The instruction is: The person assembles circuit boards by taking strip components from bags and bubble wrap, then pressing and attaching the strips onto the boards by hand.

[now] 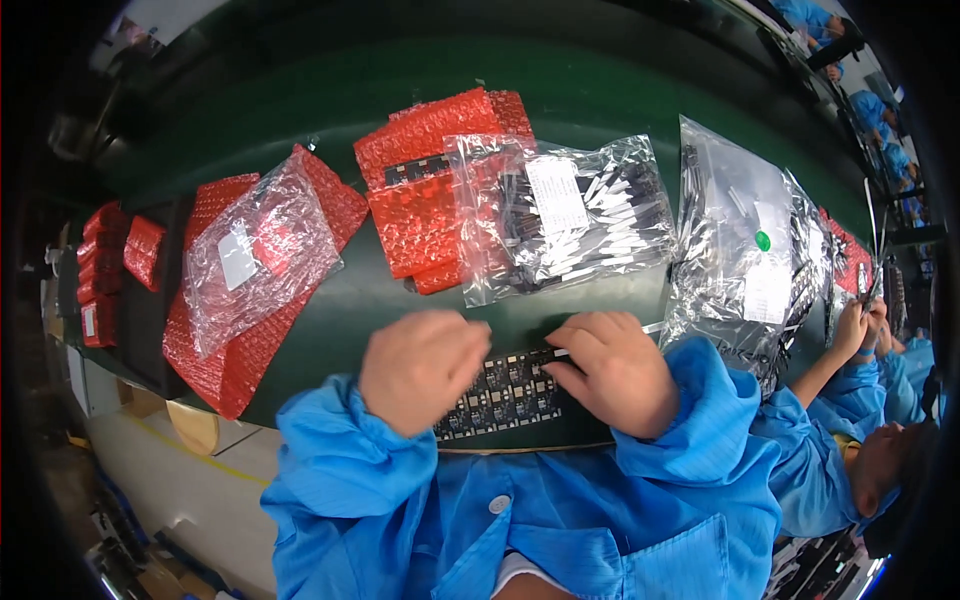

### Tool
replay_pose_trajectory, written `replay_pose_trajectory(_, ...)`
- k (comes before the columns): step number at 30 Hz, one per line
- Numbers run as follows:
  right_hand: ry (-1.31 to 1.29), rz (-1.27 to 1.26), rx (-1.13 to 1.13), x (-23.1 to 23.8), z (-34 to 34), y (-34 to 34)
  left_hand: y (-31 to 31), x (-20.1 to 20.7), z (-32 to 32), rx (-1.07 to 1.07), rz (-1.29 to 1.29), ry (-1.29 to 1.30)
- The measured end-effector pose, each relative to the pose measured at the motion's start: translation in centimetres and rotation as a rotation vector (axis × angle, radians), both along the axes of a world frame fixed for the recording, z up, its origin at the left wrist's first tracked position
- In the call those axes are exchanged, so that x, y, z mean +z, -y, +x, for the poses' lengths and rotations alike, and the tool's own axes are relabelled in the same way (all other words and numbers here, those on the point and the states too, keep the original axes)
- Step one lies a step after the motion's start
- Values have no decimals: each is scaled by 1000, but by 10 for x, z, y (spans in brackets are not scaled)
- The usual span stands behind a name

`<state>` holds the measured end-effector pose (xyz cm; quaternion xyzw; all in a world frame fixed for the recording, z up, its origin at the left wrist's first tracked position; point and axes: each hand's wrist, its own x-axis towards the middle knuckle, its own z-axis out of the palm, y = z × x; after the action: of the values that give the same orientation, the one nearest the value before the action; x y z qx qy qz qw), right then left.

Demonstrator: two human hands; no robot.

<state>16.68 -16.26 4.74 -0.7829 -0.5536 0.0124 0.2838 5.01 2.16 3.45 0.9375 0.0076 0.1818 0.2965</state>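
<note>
Boards (508, 396) near white-labelled bag (600, 225)

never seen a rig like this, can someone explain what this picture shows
There is no robot here. One wide fisheye camera, worn on a person's head, looks down at their bare hands, so edges bend. On the dark green table, a black panel of small circuit boards lies before the wearer. The left hand is blurred over the panel's left part; the right hand has thumb and forefinger at its right end, though any grip is unclear. Beyond lie red bubble wrap and a clear bag of dark and white pieces. At the right is a co-worker.
</note>
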Motion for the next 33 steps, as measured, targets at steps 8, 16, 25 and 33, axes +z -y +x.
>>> replay_pose_trajectory(8, -385, -87, 77, -37, -20, 27, -42, -6, 71, 18, 444, -208)
replay_pose_trajectory(16, -389, 75, -43, -50, -19, 25, -31, -20, 92, -80, 42, -170)
replay_pose_trajectory(25, -397, 87, -50, -53, -21, 24, -26, 1, 90, 69, -133, -533)
replay_pose_trajectory(33, -407, 70, -71, -50, -20, 25, -73, 59, 20, 329, -822, -385)
